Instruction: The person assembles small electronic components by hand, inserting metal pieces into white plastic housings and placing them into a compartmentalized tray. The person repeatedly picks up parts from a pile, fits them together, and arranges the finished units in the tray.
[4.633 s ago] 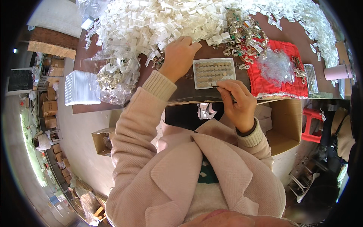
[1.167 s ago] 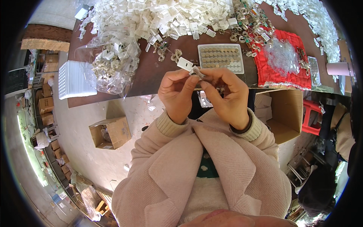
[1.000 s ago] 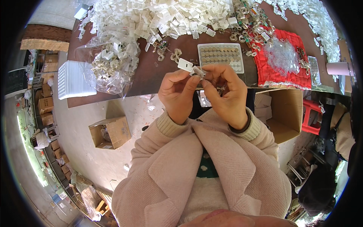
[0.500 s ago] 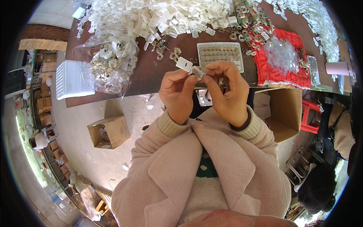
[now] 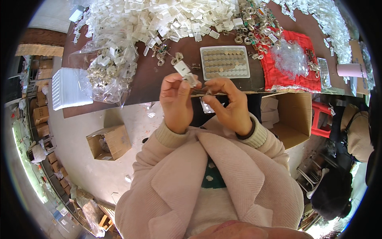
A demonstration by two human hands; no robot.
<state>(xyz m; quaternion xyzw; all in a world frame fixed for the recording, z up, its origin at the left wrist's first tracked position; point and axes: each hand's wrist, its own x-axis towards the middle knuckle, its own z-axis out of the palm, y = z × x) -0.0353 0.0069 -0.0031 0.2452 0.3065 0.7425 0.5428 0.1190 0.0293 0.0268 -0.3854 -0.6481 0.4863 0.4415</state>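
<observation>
Between its thumb and fingers, my left hand (image 5: 176, 101) pinches a small white plastic case (image 5: 183, 69), which sticks up past the fingertips. My right hand (image 5: 229, 104) is beside it, a little apart, thumb and fingers closed together; what they hold is too small to make out. Just beyond the hands lies a white tray (image 5: 247, 75) with rows of round button cells (image 5: 225, 57), some of its slots bare. Coils of thin wire (image 5: 177, 58) rest on the brown table (image 5: 149, 85) past my left hand.
A large heap of white plastic cases (image 5: 167, 20) covers the far side. At left are a plastic bag of parts (image 5: 111, 71) and stacked white trays (image 5: 71, 89). To the right lie a wire tangle (image 5: 254, 24) and red cloth (image 5: 274, 73) under clear pieces. Cardboard boxes (image 5: 113, 141) stand below.
My hands have come apart: the left keeps the white case, while the right has drawn back from it toward me. The whole scene has shifted slightly left in view.
</observation>
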